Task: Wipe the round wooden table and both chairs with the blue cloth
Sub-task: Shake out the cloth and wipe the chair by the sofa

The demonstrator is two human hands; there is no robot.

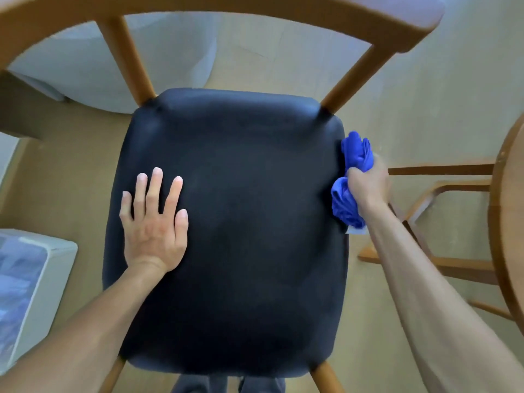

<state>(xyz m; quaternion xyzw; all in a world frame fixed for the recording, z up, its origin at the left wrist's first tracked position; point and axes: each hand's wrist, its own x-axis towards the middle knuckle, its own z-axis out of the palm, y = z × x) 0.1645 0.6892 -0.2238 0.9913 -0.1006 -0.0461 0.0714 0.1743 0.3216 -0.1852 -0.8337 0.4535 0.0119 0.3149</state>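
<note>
A wooden chair with a dark padded seat (241, 222) fills the middle of the view, its curved wooden backrest (255, 9) arching across the top. My left hand (154, 222) lies flat on the left part of the seat, fingers straight and spread. My right hand (368, 185) grips a bunched blue cloth (347, 202) against the seat's right edge; folds of cloth stick out above and below the fist. The round wooden table (507, 222) shows only as a rim at the far right.
The wooden legs and rails of the table's base (442, 191) stand on the floor just right of my right hand. A white box (42, 279) sits at the lower left. A pale rounded object (127, 66) lies behind the backrest. My legs (226, 385) are below the seat.
</note>
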